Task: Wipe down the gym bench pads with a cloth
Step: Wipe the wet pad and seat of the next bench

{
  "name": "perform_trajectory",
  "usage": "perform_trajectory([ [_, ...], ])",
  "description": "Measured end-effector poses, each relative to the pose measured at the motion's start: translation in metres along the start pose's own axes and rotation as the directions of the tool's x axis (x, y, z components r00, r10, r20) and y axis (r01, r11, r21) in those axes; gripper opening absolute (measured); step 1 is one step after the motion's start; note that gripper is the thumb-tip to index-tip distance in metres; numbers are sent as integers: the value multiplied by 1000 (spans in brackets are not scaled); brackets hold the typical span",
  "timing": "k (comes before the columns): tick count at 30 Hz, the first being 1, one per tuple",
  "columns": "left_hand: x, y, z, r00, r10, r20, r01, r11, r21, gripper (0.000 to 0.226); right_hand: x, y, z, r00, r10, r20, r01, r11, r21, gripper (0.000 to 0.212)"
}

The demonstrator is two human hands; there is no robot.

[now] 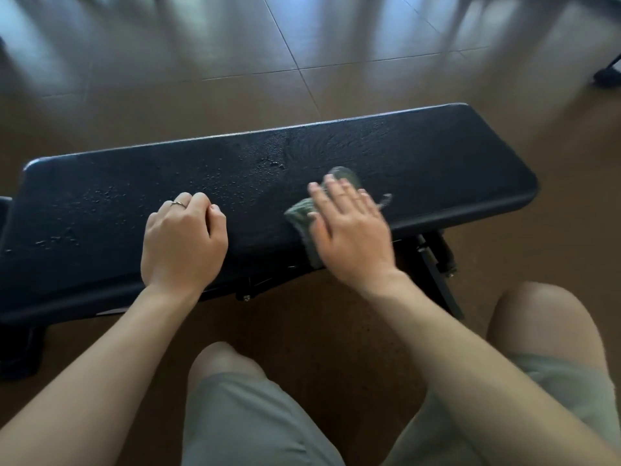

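Observation:
A long black gym bench pad [420, 156] lies across the view, beaded with water droplets on its left and middle parts and streaked with wet swirls on the right. A grey-green cloth [300, 213] lies on the pad near its front edge. My right hand [349, 233] presses flat on the cloth with straight fingers; the cloth shows beyond the fingertips and at the hand's left side. My left hand [184, 240] rests on the pad to the left, fingers curled under, holding nothing, a ring on one finger.
The bench's black metal frame and leg [437, 264] show under the right half, and a foot [20, 351] at lower left. My bare knees [544, 317] are close in front of the bench. Brown tiled floor lies beyond; a dark object [608, 75] stands at far right.

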State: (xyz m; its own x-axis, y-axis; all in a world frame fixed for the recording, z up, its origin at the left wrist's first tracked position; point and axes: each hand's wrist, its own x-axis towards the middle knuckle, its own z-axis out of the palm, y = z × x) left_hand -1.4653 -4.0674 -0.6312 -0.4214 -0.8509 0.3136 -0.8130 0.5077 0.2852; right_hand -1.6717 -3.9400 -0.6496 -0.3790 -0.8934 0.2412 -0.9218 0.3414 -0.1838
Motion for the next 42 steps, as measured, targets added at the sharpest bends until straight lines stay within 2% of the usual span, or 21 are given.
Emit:
perform_trajectory([
  [3, 0, 4, 0, 1000, -16, -1, 16, 1000, 5, 38, 0, 69, -13, 948, 315, -47, -317, 948, -39, 59],
  [5, 1, 4, 1, 1000, -15, 9, 15, 1000, 19, 40, 5, 59, -11, 889, 454, -63, -455, 890, -10, 61],
  [6, 1, 3, 1, 1000, -13, 11, 13, 1000, 17, 40, 7, 38, -7, 879, 470, -83, -472, 882, -5, 61],
  [8, 0, 2, 1, 1000, -17, 7, 17, 1000, 9, 40, 7, -17, 4, 929, 354, -108, -357, 934, -8, 61],
  [10, 0, 2, 1, 1000, -28, 1, 28, 1000, 8, 39, 3, -76, 12, 992, 122, -27, -121, 992, 36, 60],
  [12, 0, 0, 2, 999, -32, -9, 32, 999, 4, 38, 1, -109, 13, 994, -78, 80, 70, 993, 95, 62],
  [14, -1, -1, 2, 999, -38, -15, 37, 999, -17, 38, 9, -98, 8, 971, -188, 149, 173, 979, 108, 63],
  [16, -1, -2, 2, 999, -39, -27, 37, 998, -41, 38, 24, -59, 4, 973, -156, 170, 150, 988, 47, 66],
  [19, -2, 1, 2, 998, -36, -56, 33, 998, -57, 38, 49, 15, -7, 969, 154, 193, -148, 988, -43, 62],
  [21, -2, 2, 3, 998, -35, -60, 31, 998, -57, 40, 58, 25, -12, 919, 315, 237, -311, 949, -57, 62],
  [22, -2, 2, 3, 998, -35, -61, 32, 998, -54, 42, 59, 13, -12, 908, 336, 250, -331, 942, -64, 64],
  [24, -3, 1, 3, 997, -43, -59, 40, 998, -48, 41, 54, -31, -5, 942, 226, 249, -222, 974, -43, 66],
  [26, -2, 2, 2, 997, -51, -50, 49, 998, -42, 39, 46, -76, 2, 964, -19, 265, 7, 999, 45, 65],
  [28, -2, 2, 2, 997, -56, -54, 54, 998, -28, 36, 48, -97, 4, 917, -237, 322, 206, 970, 126, 62],
  [31, -4, 2, 1, 996, -62, -71, 60, 998, -30, 36, 80, -71, 3, 812, -456, 365, 420, 890, 178, 58],
  [33, -5, 2, 1, 995, -65, -79, 61, 996, -58, 38, 107, -33, 3, 860, -373, 347, 350, 928, 130, 58],
  [35, -4, 1, 2, 994, -67, -90, 60, 995, -80, 40, 123, 6, 1, 942, -111, 317, 101, 994, 49, 59],
  [37, -5, 1, 2, 992, -72, -102, 65, 996, -66, 39, 130, 23, 4, 945, 86, 315, -85, 996, -17, 61],
  [38, -4, 2, 3, 991, -78, -106, 72, 996, -58, 38, 132, 17, 6, 942, 107, 318, -103, 994, -31, 63],
  [40, -3, 1, 5, 990, -80, -116, 74, 995, -60, 37, 136, -14, 11, 947, 4, 320, -6, 1000, 7, 65],
  [42, -3, 2, 5, 988, -81, -130, 74, 995, -60, 34, 144, -58, 18, 916, -224, 333, 206, 975, 88, 64],
])
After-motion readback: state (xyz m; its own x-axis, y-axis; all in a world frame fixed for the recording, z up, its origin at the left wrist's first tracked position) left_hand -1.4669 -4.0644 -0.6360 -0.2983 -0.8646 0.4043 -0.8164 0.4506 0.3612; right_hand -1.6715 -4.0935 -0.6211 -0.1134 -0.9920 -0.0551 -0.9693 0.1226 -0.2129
